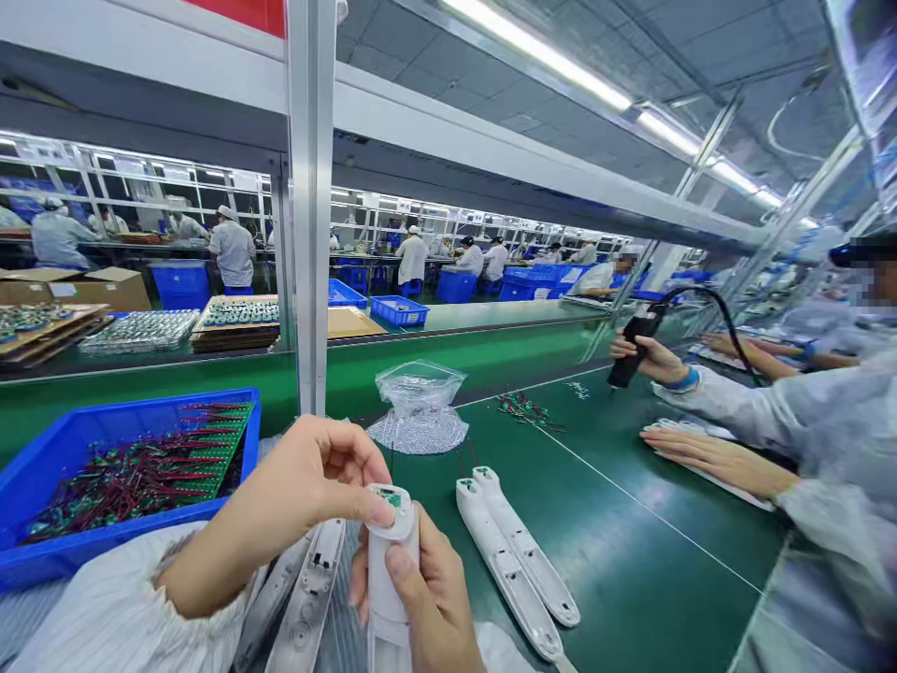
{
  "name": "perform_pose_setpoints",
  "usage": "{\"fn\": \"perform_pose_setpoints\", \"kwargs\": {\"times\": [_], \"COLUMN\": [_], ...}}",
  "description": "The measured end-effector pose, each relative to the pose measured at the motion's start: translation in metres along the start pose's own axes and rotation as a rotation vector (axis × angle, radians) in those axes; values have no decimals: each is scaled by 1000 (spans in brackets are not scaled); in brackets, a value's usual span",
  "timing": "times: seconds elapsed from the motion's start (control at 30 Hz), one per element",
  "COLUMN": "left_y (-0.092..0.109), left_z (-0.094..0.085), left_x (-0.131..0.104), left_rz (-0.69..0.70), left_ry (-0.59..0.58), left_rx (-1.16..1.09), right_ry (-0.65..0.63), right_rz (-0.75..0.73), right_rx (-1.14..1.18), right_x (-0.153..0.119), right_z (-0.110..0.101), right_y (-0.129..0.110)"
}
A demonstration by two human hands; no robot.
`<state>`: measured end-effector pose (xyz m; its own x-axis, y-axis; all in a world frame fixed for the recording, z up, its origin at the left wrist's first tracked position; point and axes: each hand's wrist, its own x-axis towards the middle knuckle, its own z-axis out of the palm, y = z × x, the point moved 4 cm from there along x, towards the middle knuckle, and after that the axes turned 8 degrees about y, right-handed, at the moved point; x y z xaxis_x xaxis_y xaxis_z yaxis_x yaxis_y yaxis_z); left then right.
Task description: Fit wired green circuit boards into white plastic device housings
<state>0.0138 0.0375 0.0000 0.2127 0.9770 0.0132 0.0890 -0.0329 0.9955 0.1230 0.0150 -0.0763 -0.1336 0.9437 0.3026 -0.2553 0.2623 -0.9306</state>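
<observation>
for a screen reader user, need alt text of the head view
A person's right hand grips a white housing while the left hand presses a thumb to its end, where a green circuit board shows. Two similar housings lie on the green bench, a blue bin at left holds wired boards, and a co-worker's hand holds a black tool.

White housing (384, 591): lower end cut off by bottom edge, side partly covered by right hand (438, 589). Circuit board (392, 497) in its top: part hidden under thumb of left hand (319, 477). Half-shell (312, 594) at left: cut off by bottom edge. Blue bin (126, 535): cut off at left. Pale bits (578, 389) on bench: too small to tell. Co-worker (841, 458): cut off at right, head blurred.
</observation>
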Motion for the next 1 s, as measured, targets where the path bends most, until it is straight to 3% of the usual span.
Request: {"fn": "perform_pose_setpoints", "kwargs": {"times": [0.13,0.27,0.37,0.5,0.73,0.87,1.0], "left_y": [7,8,4,-3,-22,-30,-28], "left_z": [-5,-4,1,11,16,19,15], "left_x": [-2,-6,-5,-1,3,2,-2], "left_rz": [112,86,-9,-10,-114,-85,39], "left_ry": [146,128,77,-9,76,155,294], "left_rx": [269,387,291,-21,-301,-319,-105], "right_ry": [-99,-195,-152,-123,-121,-102,-103], "right_rz": [89,135,71,21,120,154,207], "right_rx": [39,153,151,151,293,315,382], "right_x": [6,5,5,7,10,9,9], "right_z": [0,1,-2,-2,1,1,4], "right_y": [3,8,7,3,11,13,16]}}
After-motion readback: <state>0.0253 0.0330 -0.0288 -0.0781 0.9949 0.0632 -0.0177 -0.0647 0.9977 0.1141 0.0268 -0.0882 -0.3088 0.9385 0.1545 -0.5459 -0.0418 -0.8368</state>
